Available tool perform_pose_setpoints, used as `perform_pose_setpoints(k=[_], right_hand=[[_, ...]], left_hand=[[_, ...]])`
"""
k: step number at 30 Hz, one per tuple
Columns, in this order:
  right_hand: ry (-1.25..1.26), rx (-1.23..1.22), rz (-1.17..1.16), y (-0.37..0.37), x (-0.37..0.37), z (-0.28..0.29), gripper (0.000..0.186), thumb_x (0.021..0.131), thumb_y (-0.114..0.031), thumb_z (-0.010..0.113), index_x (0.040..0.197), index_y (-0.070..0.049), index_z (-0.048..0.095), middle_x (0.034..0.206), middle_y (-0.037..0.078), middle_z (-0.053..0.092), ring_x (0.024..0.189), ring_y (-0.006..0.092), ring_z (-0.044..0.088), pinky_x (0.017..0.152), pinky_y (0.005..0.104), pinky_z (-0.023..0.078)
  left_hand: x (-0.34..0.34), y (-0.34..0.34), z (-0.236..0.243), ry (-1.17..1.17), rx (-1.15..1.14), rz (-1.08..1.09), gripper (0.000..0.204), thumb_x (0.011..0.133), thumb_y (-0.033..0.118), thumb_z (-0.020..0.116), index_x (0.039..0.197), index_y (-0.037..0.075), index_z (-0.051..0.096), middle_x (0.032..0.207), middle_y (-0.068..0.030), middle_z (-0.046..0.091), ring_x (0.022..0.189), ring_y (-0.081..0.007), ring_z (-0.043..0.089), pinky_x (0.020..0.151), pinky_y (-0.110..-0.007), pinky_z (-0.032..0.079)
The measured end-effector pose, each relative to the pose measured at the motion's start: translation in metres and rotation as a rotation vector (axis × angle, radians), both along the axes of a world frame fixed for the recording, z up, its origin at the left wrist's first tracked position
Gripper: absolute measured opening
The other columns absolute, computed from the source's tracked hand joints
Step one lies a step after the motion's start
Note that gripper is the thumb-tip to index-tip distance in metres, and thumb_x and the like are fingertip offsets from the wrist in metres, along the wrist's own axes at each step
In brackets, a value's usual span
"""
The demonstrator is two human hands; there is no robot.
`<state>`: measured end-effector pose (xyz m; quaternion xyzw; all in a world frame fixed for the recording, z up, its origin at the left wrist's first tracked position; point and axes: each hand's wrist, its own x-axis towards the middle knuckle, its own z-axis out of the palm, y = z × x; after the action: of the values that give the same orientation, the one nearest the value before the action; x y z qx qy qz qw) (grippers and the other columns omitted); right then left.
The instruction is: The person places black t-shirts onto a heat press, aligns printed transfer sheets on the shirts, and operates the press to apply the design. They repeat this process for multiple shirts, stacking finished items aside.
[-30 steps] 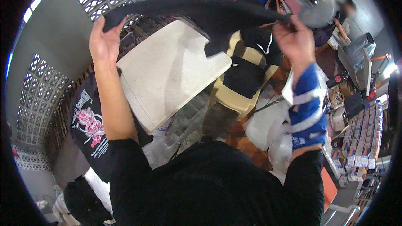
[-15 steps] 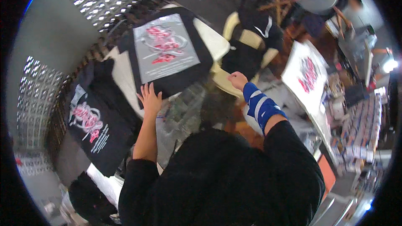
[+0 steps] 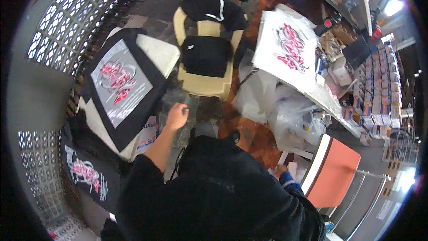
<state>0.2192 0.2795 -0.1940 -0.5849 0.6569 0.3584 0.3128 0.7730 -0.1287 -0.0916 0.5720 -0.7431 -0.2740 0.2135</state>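
Your left hand (image 3: 177, 116) is hovering near a printed black shirt (image 3: 119, 82) spread on a cream board (image 3: 162, 55).

The printed black shirt is lying at ten o'clock from that hand, its grey panel and pink-red print facing up; your fingers are hanging loosely curled, and whether they are meeting cannot be told. At one o'clock from the same hand, a cream chair (image 3: 203, 88) is bearing a folded black cloth (image 3: 207, 56); at two, a white printed piece (image 3: 287, 47) is lying flat. At eight, another dark shirt (image 3: 89, 172) is draping. Your right hand (image 3: 279, 171) is appearing small and blurred, its grip impossible to tell, with clear plastic bags (image 3: 292, 118) sitting at its twelve o'clock and an orange panel (image 3: 335, 174) at its three.
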Motion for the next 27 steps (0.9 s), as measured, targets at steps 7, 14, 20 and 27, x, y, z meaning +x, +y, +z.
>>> perform_pose_setpoints(k=[7, 14, 20, 27], right_hand=[[-0.181, -0.044, -1.144, 0.064, 0.065, 0.04, 0.039, 0.094, -0.033, 0.062, 0.119, -0.005, 0.071, 0.103, 0.016, 0.076, 0.095, 0.0274, 0.072, 0.081, 0.04, 0.056], [-0.446, -0.339, -1.415, -0.12, 0.15, 0.082, 0.038, 0.096, -0.032, 0.068, 0.119, -0.002, 0.07, 0.106, 0.015, 0.075, 0.097, 0.0238, 0.07, 0.087, 0.0357, 0.054], [-0.444, -0.513, -1.194, -0.269, 0.156, 0.114, 0.037, 0.094, -0.032, 0.068, 0.117, -0.002, 0.07, 0.108, 0.019, 0.073, 0.099, 0.0319, 0.072, 0.087, 0.0372, 0.055], [-0.42, -0.55, -1.494, -0.284, 0.155, 0.126, 0.036, 0.094, -0.029, 0.068, 0.114, 0.0, 0.07, 0.101, 0.02, 0.074, 0.087, 0.0296, 0.073, 0.077, 0.0381, 0.056]], left_hand=[[-0.082, -0.152, -0.157, -0.033, 0.692, 0.11, 0.02, 0.088, 0.022, 0.06, 0.089, 0.005, 0.07, 0.078, -0.0105, 0.067, 0.07, -0.0259, 0.063, 0.062, -0.043, 0.049], [-0.143, -0.399, -0.15, 1.185, 0.783, 0.627, 0.026, 0.094, 0.026, 0.065, 0.115, 0.01, 0.064, 0.114, -0.0074, 0.066, 0.101, -0.0293, 0.066, 0.08, -0.048, 0.055], [-0.17, -0.532, -0.066, 1.616, 0.654, 0.79, 0.064, 0.088, 0.031, 0.081, 0.139, 0.004, 0.052, 0.138, -0.0081, 0.055, 0.122, -0.0261, 0.054, 0.095, -0.047, 0.049], [-0.16, -0.509, -0.018, 1.814, 0.484, 0.56, 0.063, 0.084, 0.04, 0.08, 0.135, 0.01, 0.059, 0.135, -0.0083, 0.061, 0.13, -0.0265, 0.05, 0.112, -0.047, 0.036]])
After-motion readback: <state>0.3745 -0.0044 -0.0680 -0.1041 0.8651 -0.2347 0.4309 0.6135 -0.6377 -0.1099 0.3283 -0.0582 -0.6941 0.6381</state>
